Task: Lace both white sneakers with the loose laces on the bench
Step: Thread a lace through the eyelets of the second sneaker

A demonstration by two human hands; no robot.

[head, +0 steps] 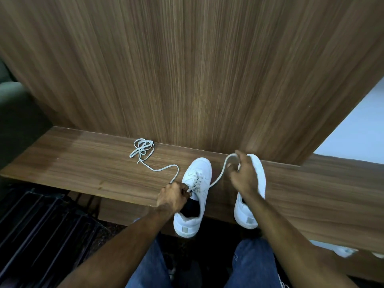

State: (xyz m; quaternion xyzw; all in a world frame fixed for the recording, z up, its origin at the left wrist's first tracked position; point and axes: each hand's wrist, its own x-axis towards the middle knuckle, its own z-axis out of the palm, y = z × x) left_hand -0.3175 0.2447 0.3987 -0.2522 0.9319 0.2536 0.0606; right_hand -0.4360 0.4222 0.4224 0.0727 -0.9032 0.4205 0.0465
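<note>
Two sneakers stand on the bench (87, 163), toes pointing to twelve o'clock, and I am working on the left sneaker (194, 196), already laced most of the way up. My left hand (172, 197) is curled at its top eyelets, at about nine o'clock from the tongue, pinching one end of the lace (218, 178). That lace runs out toward two o'clock to my right hand (244, 177), which hooks it in bent fingers over the right sneaker (257, 177). I judge the right hand is placed to draw the slack through. A spare lace (143, 148) lies coiled at ten o'clock, well apart, nearer my left hand.
</note>
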